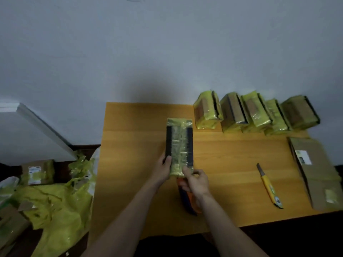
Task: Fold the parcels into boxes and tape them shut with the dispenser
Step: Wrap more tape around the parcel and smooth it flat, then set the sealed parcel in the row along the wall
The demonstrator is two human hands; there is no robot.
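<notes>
Two bare hands grip a yellow-taped box [179, 147] on a wooden table [130, 127] — left hand [163, 169] clasping its side, right hand [194, 180] pinching its near end.

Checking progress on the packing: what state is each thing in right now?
Parcel: taped, held at its near end by both hands.
Left hand: grips parcel's left edge.
Right hand: fingers pinch parcel's near corner.
Dispenser: lying on table, under right hand.
Row of parcels: taped, standing at far edge.
Knife: lying loose, blade out.
Flat boxes: unfolded.
</notes>
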